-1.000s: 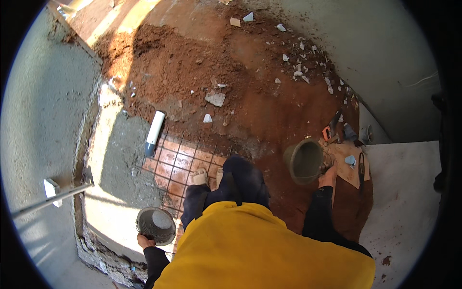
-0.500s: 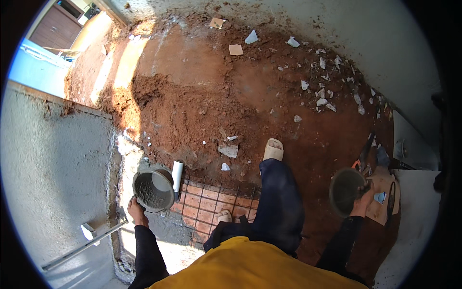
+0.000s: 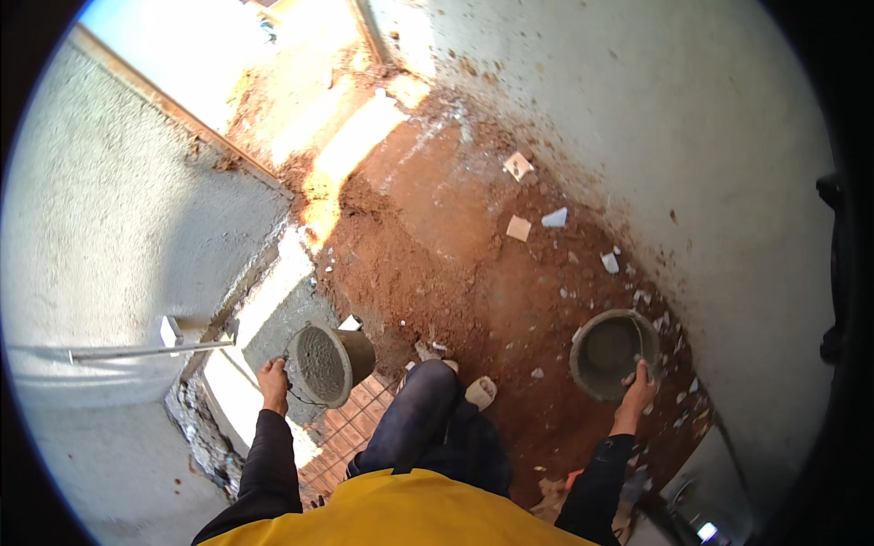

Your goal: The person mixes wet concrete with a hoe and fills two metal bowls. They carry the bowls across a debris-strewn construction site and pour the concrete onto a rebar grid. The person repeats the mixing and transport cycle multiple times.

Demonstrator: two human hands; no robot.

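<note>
My left hand is closed on the wire handle of a grey bucket, at the left of the head view. This bucket hangs tilted, its mouth facing me and to the left, with wet grey mortar inside. Off to the right, my right hand grips the handle of a second grey bucket. Its inner wall is smeared grey; how much lies in the bottom I cannot tell. Both buckets are held above the ground, apart from each other, one on either side of my legs.
Reddish earth covers the floor, strewn with white shards and a square tile piece. Reddish tiles lie beside my legs. A metal bar juts along the left wall. A sunlit opening is at the far left.
My view has turned leftward, and my legs have shifted in a step. Both buckets stay in my hands; the right one's mouth now shows more fully, with its handle raised.
</note>
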